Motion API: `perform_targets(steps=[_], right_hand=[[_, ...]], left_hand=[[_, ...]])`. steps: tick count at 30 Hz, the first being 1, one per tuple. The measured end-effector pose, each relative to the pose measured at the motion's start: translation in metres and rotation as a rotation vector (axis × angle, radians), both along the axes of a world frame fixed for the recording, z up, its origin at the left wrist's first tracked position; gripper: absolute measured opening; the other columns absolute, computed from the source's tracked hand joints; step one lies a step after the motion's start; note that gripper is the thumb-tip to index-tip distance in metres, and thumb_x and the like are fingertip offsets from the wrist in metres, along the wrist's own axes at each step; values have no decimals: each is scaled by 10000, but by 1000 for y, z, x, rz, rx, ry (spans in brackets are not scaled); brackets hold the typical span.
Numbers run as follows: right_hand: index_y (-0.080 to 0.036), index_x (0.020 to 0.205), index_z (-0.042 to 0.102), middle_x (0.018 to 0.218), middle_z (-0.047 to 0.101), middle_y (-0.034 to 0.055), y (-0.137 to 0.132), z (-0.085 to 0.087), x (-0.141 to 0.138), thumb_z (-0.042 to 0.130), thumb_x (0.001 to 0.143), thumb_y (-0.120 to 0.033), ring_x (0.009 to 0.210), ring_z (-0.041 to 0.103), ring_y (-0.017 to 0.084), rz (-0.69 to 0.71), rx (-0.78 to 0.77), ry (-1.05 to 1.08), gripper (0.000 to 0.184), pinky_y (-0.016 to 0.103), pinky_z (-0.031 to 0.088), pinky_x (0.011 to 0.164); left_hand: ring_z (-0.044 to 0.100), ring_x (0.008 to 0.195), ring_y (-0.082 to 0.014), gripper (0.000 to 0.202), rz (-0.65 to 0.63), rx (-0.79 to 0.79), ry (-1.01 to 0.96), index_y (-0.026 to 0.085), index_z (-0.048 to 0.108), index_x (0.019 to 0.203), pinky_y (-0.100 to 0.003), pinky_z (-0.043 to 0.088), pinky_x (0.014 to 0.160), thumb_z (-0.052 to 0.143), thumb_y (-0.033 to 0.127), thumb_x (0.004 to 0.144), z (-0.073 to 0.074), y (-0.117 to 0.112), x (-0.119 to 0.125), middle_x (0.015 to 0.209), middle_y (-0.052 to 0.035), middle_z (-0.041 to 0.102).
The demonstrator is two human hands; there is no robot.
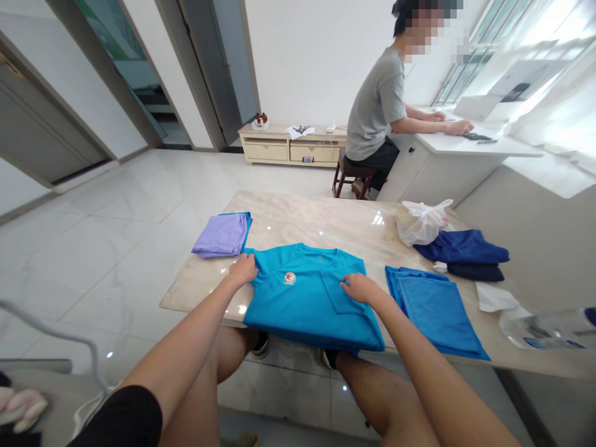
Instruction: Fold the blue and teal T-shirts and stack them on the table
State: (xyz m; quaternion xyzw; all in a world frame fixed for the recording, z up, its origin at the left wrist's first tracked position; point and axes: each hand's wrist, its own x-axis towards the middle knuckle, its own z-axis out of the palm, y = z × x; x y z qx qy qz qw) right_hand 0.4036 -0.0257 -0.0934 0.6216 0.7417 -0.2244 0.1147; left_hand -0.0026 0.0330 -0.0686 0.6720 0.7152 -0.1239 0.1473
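Observation:
A turquoise T-shirt [298,304] with a small round red-and-white badge lies in front of me, its neckline away from me. Its lower part reaches over the near edge of the table. The sleeve on the right is folded inward across the chest. At the sleeve on the left, my left hand [244,270] has its fingers closed on the cloth. My right hand [359,288] rests on the folded-in sleeve, fingers slightly apart. Left of the shirt sits a folded lilac cloth [221,236] with blue showing beneath it. Folded blue garments [433,307] lie to the right.
The marble-patterned table [298,214] also bears a white plastic bag [421,223], dark blue clothing [463,246], a tissue [496,297] and a clear bottle [544,329]. Beyond, a person [379,99] sits on a stool at a white desk [475,139]. A low cabinet [267,149] stands against the wall.

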Motion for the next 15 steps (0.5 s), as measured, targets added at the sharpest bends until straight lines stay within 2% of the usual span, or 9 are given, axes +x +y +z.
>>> perform_targets(steps=[4, 6, 11, 15], right_hand=[[-143, 1441, 745, 1469, 723, 187, -2, 6, 1, 451, 1117, -392, 1389, 672, 369, 12, -29, -25, 504, 448, 518, 1159], [-137, 1485, 717, 1479, 717, 187, -2, 8, 2, 446, 1120, -385, 1393, 671, 367, 14, -30, -24, 517, 446, 518, 1159], [-125, 1503, 699, 1445, 736, 191, 1, 7, 0, 439, 1125, -369, 1379, 679, 366, 22, -31, -43, 520, 451, 512, 1158], [-124, 1494, 703, 1418, 746, 208, 2, 5, -3, 452, 1122, -372, 1360, 692, 370, 28, -29, -71, 514, 457, 516, 1150]], left_hand=[[680, 1376, -376, 563, 158, -4, -63, 146, 519, 1520, -405, 560, 1049, 640, 350, 1009, -7, 1, -17, 1625, -266, 543], [669, 1390, -394, 604, 191, 6, -104, 133, 496, 1533, -421, 552, 1057, 661, 357, 997, -11, 3, -21, 1622, -282, 542], [679, 1388, -386, 647, 243, 37, -244, 149, 561, 1452, -355, 549, 1002, 786, 354, 881, -23, 6, -22, 1580, -264, 610], [686, 1374, -383, 569, 262, 33, -310, 156, 655, 1314, -319, 550, 945, 825, 308, 793, -27, 9, -26, 1472, -244, 706]])
